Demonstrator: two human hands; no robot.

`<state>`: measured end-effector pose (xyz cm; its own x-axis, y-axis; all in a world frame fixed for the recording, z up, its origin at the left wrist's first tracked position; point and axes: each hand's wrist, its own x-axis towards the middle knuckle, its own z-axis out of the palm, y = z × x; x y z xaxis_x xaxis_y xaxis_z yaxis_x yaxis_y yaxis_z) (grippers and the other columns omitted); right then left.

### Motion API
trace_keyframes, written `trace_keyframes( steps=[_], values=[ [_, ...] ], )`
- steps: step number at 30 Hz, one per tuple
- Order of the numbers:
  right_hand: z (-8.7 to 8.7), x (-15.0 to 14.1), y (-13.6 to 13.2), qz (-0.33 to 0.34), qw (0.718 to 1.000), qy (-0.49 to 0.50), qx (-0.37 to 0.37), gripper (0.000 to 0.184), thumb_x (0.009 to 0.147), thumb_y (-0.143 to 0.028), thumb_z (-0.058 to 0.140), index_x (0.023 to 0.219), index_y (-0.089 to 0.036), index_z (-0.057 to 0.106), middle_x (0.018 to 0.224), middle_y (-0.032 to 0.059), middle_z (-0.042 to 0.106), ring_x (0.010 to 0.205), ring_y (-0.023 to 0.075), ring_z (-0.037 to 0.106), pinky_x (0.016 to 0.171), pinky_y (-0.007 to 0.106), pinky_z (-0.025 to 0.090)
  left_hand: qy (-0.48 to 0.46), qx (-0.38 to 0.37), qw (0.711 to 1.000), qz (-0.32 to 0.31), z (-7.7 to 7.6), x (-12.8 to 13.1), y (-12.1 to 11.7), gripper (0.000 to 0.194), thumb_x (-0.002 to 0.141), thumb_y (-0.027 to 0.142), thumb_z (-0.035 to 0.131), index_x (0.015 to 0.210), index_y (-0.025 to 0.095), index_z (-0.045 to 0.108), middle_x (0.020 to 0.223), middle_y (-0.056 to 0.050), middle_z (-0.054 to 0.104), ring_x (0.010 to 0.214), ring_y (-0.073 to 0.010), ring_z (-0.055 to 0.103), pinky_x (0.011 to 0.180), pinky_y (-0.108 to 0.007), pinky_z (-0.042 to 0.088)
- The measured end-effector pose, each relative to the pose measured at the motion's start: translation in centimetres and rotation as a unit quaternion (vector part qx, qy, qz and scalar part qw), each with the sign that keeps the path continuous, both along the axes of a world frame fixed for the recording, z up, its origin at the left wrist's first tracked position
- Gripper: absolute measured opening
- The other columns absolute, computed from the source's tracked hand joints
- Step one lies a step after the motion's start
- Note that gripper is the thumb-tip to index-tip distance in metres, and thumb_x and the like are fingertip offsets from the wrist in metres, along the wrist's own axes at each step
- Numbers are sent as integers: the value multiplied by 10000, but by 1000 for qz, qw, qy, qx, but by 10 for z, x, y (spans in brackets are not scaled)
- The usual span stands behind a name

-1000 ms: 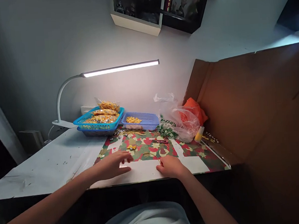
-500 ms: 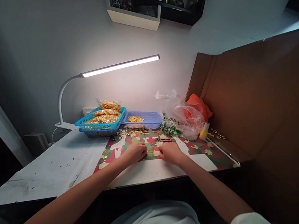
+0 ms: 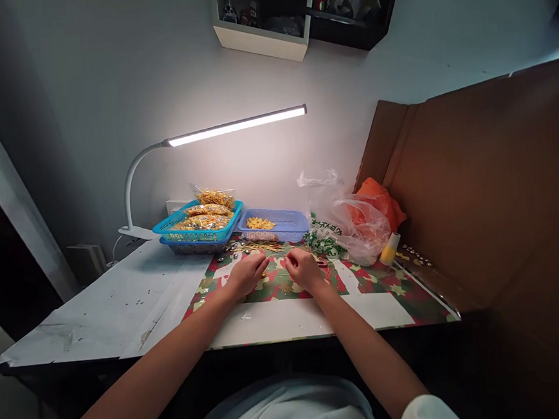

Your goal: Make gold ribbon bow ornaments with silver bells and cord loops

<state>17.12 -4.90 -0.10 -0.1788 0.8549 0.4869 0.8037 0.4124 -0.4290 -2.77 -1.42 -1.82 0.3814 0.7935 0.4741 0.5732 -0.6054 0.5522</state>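
My left hand is closed in a pinch above the patterned red and green sheet. Facing it across a small gap, my right hand is also closed, fingertips together. Whatever the fingers hold is too small to make out. A bit of yellow shows beneath my left fingers. Just right of my right hand lies a small dark red-handled tool, partly hidden. Beyond both hands is a bundle of thin golden strands, with several shiny silver bells or beads at its left.
A blue basket holds yellow pieces. Left of it, stacked baskets carry filled clear bags. Plastic bags and a yellow glue-like bottle stand right. A lamp hangs overhead; a cardboard wall rises right.
Both hands have lifted and moved slightly away from me, and their fingertips are closer together. The thin strand seen between them earlier is no longer clear. The view has shifted slightly.
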Motion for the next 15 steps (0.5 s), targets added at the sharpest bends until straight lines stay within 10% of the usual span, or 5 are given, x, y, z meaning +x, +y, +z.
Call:
trace_keyframes(
  steps=[8, 15],
  values=[
    [3, -18, 9, 33, 976, 208, -54, 218, 961, -334, 607, 1049, -138, 649, 1046, 57, 673, 923, 180, 661, 834, 382, 564, -126, -62, 990, 23, -6, -1, 13, 318, 959, 329, 612, 1229, 161, 604, 1226, -99, 635, 1024, -245, 655, 861, -444, 573],
    [-6, -49, 18, 66, 901, 389, -180, 298, 961, -331, 610, 1197, -151, 605, 1177, 85, 639, 987, 205, 657, 840, 400, 577, -185, -123, 975, -13, -10, 0, 16, 326, 958, 324, 615, 1239, 158, 595, 1223, -102, 635, 1014, -239, 658, 848, -440, 578]
  ],
)
